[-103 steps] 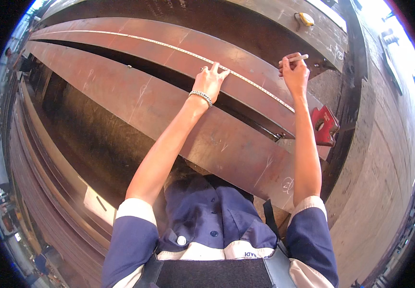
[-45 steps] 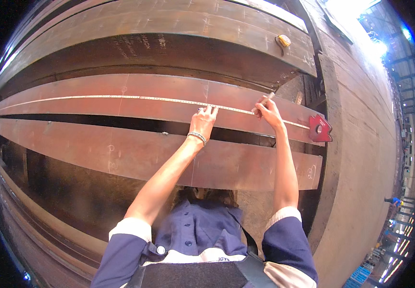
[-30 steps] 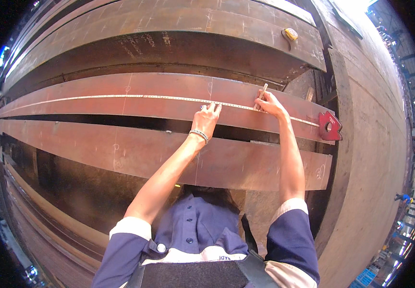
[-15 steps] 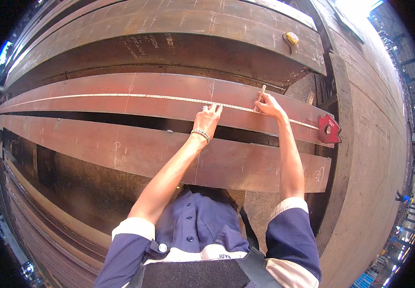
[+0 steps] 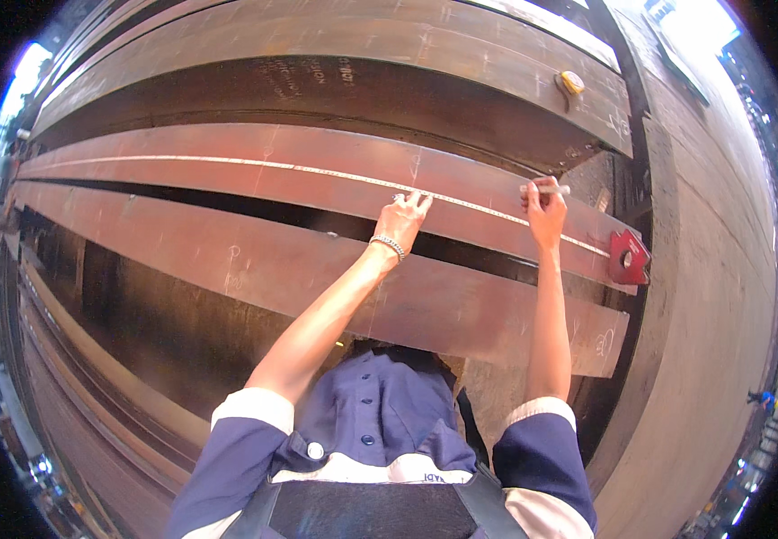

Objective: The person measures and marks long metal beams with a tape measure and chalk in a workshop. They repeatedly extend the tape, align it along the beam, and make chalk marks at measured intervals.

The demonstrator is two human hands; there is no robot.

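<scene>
A long pale measuring tape [image 5: 506, 213] runs lengthwise along a reddish-brown steel beam [image 5: 344, 151]. Its right end meets a red angular block with a round hole [image 5: 621, 244] near the beam end. My left hand [image 5: 401, 221], with a chain bracelet at the wrist, rests its spread fingertips on the tape beside a faint chalk cross-line. Farther right, my right hand [image 5: 546, 214] pinches a pale chalk-like stick [image 5: 562, 190], held nearly level above the beam. Its fingertips are close to the tape; whether they touch the steel I cannot tell.
A second beam [image 5: 497, 310] with chalk marks lies nearer me, across a dark gap. On the larger beam behind [image 5: 461, 67] sits a yellow tape measure case [image 5: 572, 83]. A dark rail [image 5: 645, 162] crosses beyond the beam ends at right; a distant person [image 5: 764, 398] stands there.
My right hand has moved right along the tape, and its stick has swung from upright to nearly level. My left hand stays on the tape; the view has shifted slightly.
</scene>
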